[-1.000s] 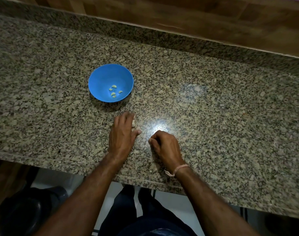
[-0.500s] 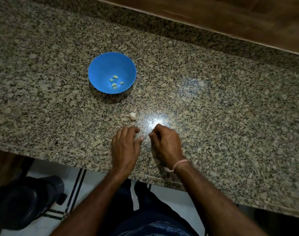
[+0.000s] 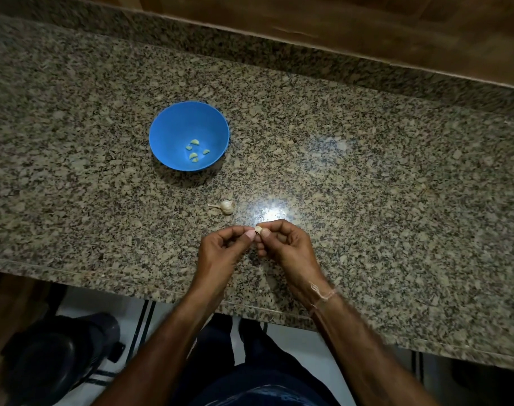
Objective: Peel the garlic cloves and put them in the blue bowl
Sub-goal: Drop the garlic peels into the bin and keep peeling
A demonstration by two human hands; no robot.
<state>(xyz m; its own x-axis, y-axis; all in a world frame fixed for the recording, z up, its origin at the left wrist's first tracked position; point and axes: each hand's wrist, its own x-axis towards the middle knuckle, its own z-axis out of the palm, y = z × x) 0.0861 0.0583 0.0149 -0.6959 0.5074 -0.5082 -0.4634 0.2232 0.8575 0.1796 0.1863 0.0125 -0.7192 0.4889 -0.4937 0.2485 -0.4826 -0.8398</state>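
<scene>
Clove [image 3: 258, 229] pinched between left hand [image 3: 220, 253] and right hand [image 3: 288, 247] for peeling; bowl [image 3: 173, 133] kept at 11 o'clock, within reach.

On the counter [image 3: 367, 177] the bowl [image 3: 173, 136] stands left of middle with peeled cloves [image 3: 195, 150] in it; the garlic bulb [image 3: 226, 207] lies nearer, just right of the bowl; both hands, left hand [image 3: 220, 253] and right hand [image 3: 288, 247], meet before the bulb, a clove [image 3: 258, 229] between them

A speckled grey-brown granite tabletop [image 3: 367, 177] runs below a brown wooden wall panel [image 3: 367, 22]. Beneath its front edge lie white floor tiles [image 3: 291, 344] and a black rounded object [image 3: 53, 358].
</scene>
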